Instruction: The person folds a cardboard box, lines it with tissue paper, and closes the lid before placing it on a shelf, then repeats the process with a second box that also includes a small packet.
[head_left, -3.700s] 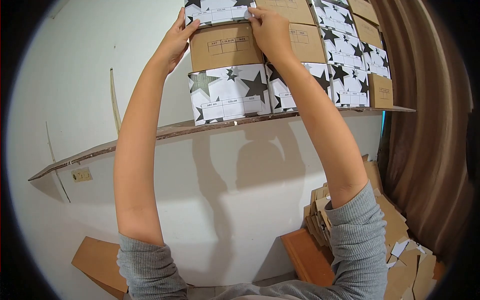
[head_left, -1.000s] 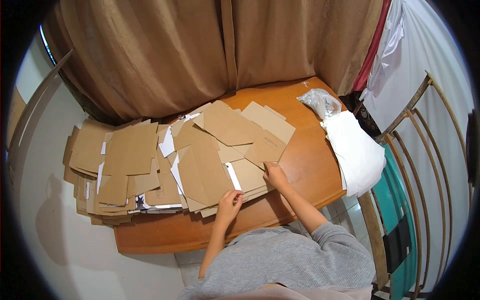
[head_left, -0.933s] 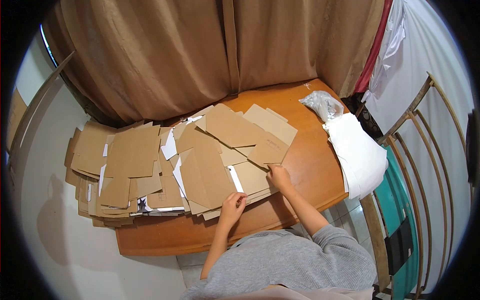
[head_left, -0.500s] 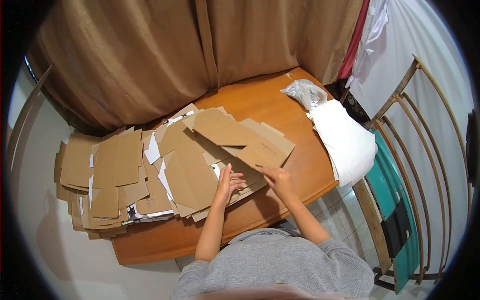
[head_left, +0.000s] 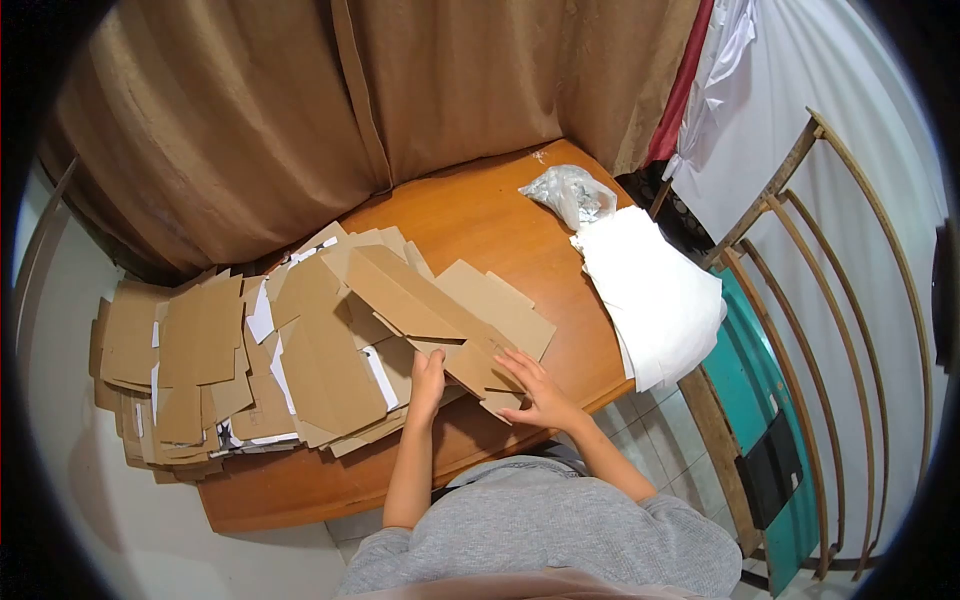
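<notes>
A folded cardboard piece (head_left: 420,304) is tilted above other flat cardboard, its creased flaps partly raised. My left hand (head_left: 428,385) is closed on its near edge, thumb uppermost. On the right end of the same piece, my right hand (head_left: 542,396) rests with fingers spread across the surface and thumb apart near the lower corner. Beneath and beyond it lies another flat cardboard sheet (head_left: 490,290). To the left of my hands spreads a heap of flat cardboard pieces (head_left: 325,375), some showing white sides.
The wooden table (head_left: 455,225) holds a stack of white sheets (head_left: 650,300) on the right and a clear plastic bag (head_left: 575,195) behind it. A brown curtain (head_left: 250,130) hangs along the back. A wooden rack (head_left: 775,205) stands right of the table.
My left hand has moved from loosely open to gripping the cardboard's near edge. My right hand has gone from pinching its corner to lying spread on it. The camera view has shifted slightly.
</notes>
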